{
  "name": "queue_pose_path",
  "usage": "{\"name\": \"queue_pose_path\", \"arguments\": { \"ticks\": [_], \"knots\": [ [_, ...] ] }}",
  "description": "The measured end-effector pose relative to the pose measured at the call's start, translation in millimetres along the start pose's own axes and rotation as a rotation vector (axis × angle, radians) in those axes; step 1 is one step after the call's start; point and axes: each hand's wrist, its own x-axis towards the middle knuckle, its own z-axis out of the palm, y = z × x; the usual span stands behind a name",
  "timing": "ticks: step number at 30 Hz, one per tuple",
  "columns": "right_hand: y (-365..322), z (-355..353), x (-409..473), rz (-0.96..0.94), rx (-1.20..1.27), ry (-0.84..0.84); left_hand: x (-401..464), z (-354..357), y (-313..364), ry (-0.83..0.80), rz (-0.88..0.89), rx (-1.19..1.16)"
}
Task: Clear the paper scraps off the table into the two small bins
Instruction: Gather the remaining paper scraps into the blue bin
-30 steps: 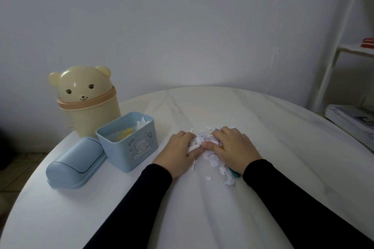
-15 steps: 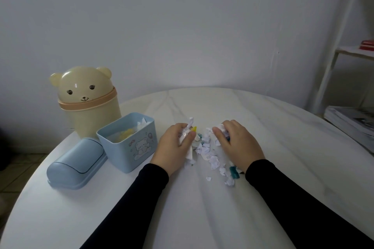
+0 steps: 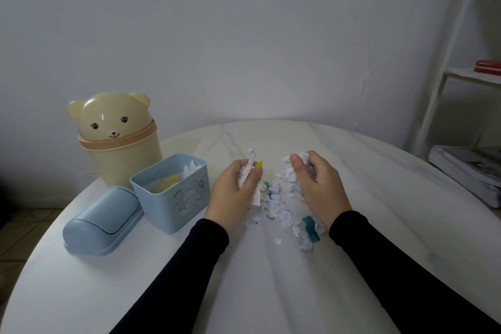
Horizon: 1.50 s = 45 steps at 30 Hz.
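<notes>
A heap of torn paper scraps (image 3: pixel 282 207), mostly white with a teal piece (image 3: pixel 311 229), lies on the white table (image 3: pixel 271 293). My left hand (image 3: pixel 233 192) grips a bunch of white scraps with a yellow bit, lifted just above the heap. My right hand (image 3: pixel 320 184) grips another bunch of white scraps on the heap's right side. An open blue bin (image 3: pixel 173 195) with a bear print stands left of my left hand and holds yellow and white scraps. Behind it stands a closed cream bear-shaped bin (image 3: pixel 119 141).
The blue bin's lid (image 3: pixel 103 219) lies on the table to the left of the bin, near the table's edge. A white shelf frame (image 3: pixel 447 62) and a stack of magazines (image 3: pixel 471 171) are off the table at the right.
Both hands were pressed together on the heap. They have each closed on a bunch of scraps, parted sideways and risen slightly, leaving loose scraps between them.
</notes>
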Motion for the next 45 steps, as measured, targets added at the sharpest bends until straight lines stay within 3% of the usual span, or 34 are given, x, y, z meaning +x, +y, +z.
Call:
{"name": "queue_pose_path", "arguments": {
  "ticks": [21,28,32,45],
  "knots": [
    [-56,0,20,0.031,0.313,0.100,5,-15,29,0.080,-0.018,-0.254],
    [-96,40,46,0.016,0.443,0.050,15,-60,48,0.088,0.062,-0.267],
    [-124,74,55,0.013,0.546,0.012,27,-102,52,0.096,0.139,-0.158],
    [-151,161,48,0.114,0.591,0.019,44,-139,12,0.177,0.058,-0.110]
  ]
}}
